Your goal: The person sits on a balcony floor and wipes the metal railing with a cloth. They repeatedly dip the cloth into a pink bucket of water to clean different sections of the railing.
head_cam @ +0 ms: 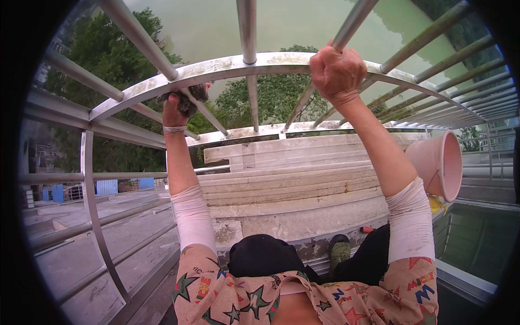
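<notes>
My right hand is closed around an upright metal bar of the railing, just above the dirty horizontal rail. Lower on the left, my left hand reaches beneath that rail and presses a dark, wet cloth or scouring pad around another thin bar. The fingers of my left hand are partly hidden by the cloth and the bar. A pale band circles my left wrist. Green and brown stains mark the rail and several bars at the right.
Stained pale boards or ledges lie below my arms. A pink bucket stands at the right, with a yellow item beneath it. A red-handled object lies near my shoe. Trees and greenish water show beyond the bars.
</notes>
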Motion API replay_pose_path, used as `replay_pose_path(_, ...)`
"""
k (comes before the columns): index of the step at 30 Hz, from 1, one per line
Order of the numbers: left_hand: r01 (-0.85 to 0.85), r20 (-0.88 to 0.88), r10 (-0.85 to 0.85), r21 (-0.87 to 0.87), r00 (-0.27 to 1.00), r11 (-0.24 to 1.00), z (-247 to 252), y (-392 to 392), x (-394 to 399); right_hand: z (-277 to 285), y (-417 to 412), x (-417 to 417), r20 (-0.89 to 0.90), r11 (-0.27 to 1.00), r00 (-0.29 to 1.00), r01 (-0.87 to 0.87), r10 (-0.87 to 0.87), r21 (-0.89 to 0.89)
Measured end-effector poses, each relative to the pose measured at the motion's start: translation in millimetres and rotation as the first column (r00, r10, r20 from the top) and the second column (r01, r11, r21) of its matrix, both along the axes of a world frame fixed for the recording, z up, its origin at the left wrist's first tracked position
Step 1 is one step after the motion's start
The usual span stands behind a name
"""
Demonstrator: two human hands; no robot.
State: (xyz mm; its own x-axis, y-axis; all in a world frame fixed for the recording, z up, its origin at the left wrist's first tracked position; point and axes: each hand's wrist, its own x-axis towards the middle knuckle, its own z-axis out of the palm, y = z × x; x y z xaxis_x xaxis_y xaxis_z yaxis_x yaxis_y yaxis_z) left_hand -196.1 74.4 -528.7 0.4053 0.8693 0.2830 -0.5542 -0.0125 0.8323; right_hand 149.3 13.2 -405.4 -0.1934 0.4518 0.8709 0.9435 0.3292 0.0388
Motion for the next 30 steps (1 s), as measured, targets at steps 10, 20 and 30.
replay_pose_path(10,-0.277,-0.027,0.325,-0.592,0.945,0.757,-181,-25,21,-5,1,4,0.025,0.998,0.999,-0.047,0.046,0.038)
replay_pose_path(20,-0.829,-0.759,0.483,-0.128,0.435,0.545,-207,-68,47,-7,3,6,0.019,0.997,1.000,0.005,-0.006,0.072)
replay_pose_path(30,-0.597,-0.448,0.515,-0.053,0.730,0.801,-76,-105,66,-1,1,-5,0.014,0.999,0.999,0.037,-0.038,0.023)
